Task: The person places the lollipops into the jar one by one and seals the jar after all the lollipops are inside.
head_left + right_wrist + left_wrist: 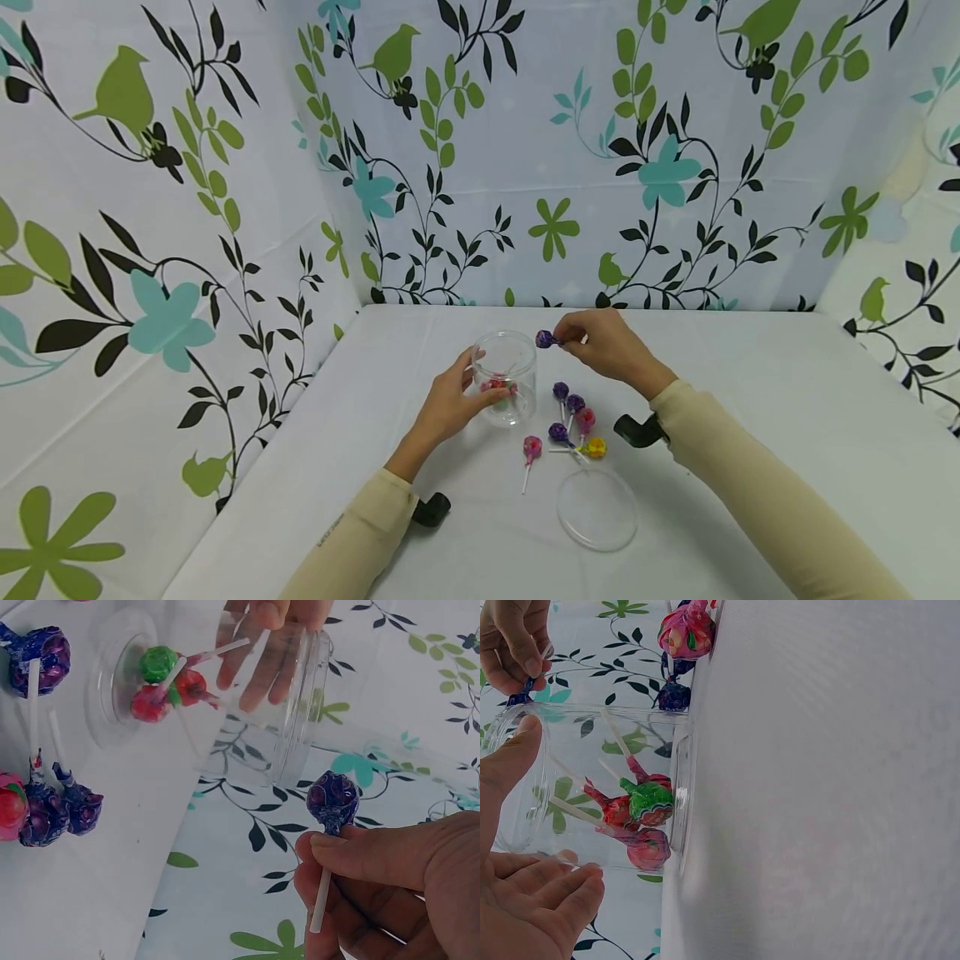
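Note:
My left hand holds a clear plastic jar upright on the table, thumb on the near side and fingers on the far side. Inside the jar, several red, pink and green wrapped lollipops lie at the bottom, sticks pointing up. With thumb and fingertips, my right hand pinches a purple-wrapped lollipop by its stick just below the candy. That lollipop is beside the jar's open rim, to its right, candy end toward the jar.
Several loose lollipops lie right of the jar, including a purple one, a yellow one and a pink one. A round clear lid lies in front of them on the white table. Patterned cloth hangs behind.

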The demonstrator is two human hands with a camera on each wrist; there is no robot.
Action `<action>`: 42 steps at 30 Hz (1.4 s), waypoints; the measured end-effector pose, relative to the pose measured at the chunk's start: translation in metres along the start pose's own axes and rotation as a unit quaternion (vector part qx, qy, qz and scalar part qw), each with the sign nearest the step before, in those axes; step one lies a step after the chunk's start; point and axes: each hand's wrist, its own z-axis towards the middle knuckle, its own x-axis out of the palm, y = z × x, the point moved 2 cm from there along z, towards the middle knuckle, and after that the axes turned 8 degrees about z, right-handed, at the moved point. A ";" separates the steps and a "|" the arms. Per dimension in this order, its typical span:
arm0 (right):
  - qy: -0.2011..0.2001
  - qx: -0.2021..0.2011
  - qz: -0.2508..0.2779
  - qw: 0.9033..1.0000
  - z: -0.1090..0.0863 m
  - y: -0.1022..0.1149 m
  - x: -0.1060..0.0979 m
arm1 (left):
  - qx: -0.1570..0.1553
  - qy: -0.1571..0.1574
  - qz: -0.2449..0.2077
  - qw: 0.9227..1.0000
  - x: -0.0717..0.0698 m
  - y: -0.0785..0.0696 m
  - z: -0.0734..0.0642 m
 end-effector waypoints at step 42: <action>0.060 -0.047 -0.020 0.997 0.029 0.033 0.030 | 0.006 0.008 -0.009 1.000 -0.003 -0.002 0.000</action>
